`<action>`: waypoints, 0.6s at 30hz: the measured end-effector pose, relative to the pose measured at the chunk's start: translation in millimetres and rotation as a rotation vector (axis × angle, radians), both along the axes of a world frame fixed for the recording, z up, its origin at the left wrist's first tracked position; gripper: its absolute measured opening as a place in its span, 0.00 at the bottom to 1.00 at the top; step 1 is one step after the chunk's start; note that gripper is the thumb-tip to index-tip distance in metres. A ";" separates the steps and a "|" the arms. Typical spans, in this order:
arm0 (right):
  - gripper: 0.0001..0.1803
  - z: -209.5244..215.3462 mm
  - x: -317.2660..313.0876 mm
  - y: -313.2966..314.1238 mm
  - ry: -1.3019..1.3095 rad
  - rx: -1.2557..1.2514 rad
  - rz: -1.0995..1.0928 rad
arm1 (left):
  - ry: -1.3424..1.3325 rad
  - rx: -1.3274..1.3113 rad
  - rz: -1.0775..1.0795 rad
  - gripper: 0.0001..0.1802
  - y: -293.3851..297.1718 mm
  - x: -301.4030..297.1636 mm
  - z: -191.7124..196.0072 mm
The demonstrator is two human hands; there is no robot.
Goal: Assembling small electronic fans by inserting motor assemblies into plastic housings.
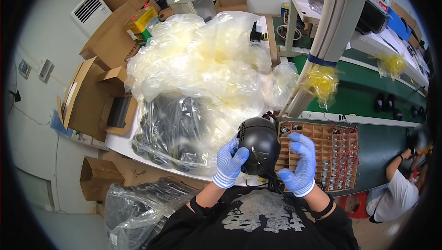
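My left hand (230, 160), in a blue-and-white striped knit glove, grips a glossy black rounded housing (260, 146) from its left side, thumb across the front. Dark wires (272, 182) hang below the housing; what they join to is hidden. Just to its right, my gloved right hand (299, 165) is raised with thumb and fingers apart, curved, nothing visible between them. Behind that hand lies a partitioned cardboard tray (322, 132) with small metal parts and red wires in many cells.
Clear plastic bags (202, 61) heap over the table, some around dark parts (172, 128). An open carton (94, 100) stands left. A metal post (322, 33) rises beside the green conveyor (363, 91). At far right another person (398, 185) works. A bagged bundle (142, 208) lies lower left.
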State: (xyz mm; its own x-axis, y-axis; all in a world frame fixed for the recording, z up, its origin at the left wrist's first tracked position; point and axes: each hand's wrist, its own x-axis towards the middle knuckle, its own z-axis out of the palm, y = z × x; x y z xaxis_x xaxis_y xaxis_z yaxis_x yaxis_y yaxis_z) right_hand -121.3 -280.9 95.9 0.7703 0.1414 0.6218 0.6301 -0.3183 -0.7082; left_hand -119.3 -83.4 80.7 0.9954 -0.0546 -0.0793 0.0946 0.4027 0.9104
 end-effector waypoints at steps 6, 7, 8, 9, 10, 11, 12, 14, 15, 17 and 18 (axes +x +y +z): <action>0.18 39.9 7.1 31.5 -0.192 -0.307 -0.142 | -0.263 0.327 0.141 0.23 -9.9 2.3 -10.2; 0.18 40.3 6.0 32.1 -0.190 -0.307 -0.145 | -0.250 0.324 0.194 0.22 -13.0 3.4 -8.8; 0.14 40.7 4.4 32.5 -0.154 -0.336 -0.113 | -0.249 0.325 0.192 0.22 -11.5 4.7 -10.3; 0.10 40.4 4.0 32.7 -0.119 -0.366 -0.081 | -0.297 0.450 0.201 0.22 -8.0 6.4 -13.3; 0.10 39.8 4.1 32.4 -0.117 -0.366 -0.081 | -0.346 0.575 0.208 0.21 -5.9 7.3 -15.6; 0.08 38.1 5.2 32.1 -0.160 -0.361 -0.027 | -0.344 0.575 0.207 0.21 -5.1 8.5 -17.5; 0.06 35.1 6.7 31.8 -0.203 -0.355 0.028 | -0.362 0.581 0.224 0.21 -4.3 10.0 -19.1; 0.10 20.1 4.3 27.4 -0.141 -0.428 0.166 | -0.379 0.587 0.242 0.21 -3.4 12.8 -22.4; 0.07 20.6 3.1 27.7 -0.153 -0.383 0.240 | -0.370 0.514 0.219 0.21 -3.4 14.0 -23.9; 0.04 30.7 -0.9 26.8 -0.062 -0.363 0.454 | -0.359 0.438 0.190 0.20 -8.6 19.0 -20.9; 0.05 13.1 -11.6 28.7 -0.068 -0.353 0.610 | -0.172 0.247 0.216 0.20 -13.8 23.1 -13.3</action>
State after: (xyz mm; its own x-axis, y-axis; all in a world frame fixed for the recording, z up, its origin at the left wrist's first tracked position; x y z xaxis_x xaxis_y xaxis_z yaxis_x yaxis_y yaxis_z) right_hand -132.9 -252.2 108.9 0.4503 0.7379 0.5028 0.8083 -0.0976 -0.5806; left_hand -96.2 -97.3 67.4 0.9817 0.1585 0.1054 -0.1313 0.1626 0.9779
